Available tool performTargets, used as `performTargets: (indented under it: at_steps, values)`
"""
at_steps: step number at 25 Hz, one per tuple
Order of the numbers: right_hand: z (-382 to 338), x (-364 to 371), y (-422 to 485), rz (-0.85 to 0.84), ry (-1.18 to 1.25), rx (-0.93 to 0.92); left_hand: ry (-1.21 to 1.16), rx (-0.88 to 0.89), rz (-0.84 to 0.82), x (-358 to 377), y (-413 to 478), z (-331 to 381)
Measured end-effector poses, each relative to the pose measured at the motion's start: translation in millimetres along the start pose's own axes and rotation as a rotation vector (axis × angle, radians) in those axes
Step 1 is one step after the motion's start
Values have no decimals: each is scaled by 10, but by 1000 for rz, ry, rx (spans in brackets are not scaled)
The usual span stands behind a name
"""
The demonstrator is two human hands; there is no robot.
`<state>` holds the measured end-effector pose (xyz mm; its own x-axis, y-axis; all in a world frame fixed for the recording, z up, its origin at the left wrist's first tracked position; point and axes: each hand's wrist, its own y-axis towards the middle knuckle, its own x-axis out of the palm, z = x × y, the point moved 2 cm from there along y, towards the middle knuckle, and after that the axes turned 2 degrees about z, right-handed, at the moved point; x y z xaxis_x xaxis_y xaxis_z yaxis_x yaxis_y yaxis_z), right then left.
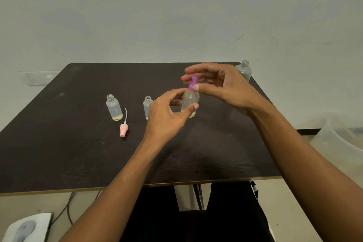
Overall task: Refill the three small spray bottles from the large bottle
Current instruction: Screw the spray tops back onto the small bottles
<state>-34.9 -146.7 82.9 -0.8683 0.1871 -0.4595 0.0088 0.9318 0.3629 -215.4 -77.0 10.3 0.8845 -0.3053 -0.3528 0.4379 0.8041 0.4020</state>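
Purple spray cap (193,83) sat on one small clear bottle (190,102), upright near the middle of the dark table (59,153). Right hand (220,86) pinched the cap between thumb and fingers; left hand (169,112) curled round the bottle's body. Leftmost bottle (114,108) and middle bottle (147,105) stood uncapped, with a pink spray head (123,127) lying beside the leftmost. Large bottle (244,69) stood uncapped at the far right corner.

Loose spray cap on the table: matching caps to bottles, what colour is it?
The spray cap is pale pink; head view.
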Motion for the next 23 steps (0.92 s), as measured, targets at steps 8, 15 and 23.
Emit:
performTargets:
  at_steps: [8,15,23]
  values:
    - [19,51,22,126,-80,-1,-1,18,8,10,-26,22]
    - [10,5,-11,40,55,35,-36,4,-5,29,-32,37]
    - [-18,-54,34,96,-126,22,-19,-4,-5,42,-36,22]
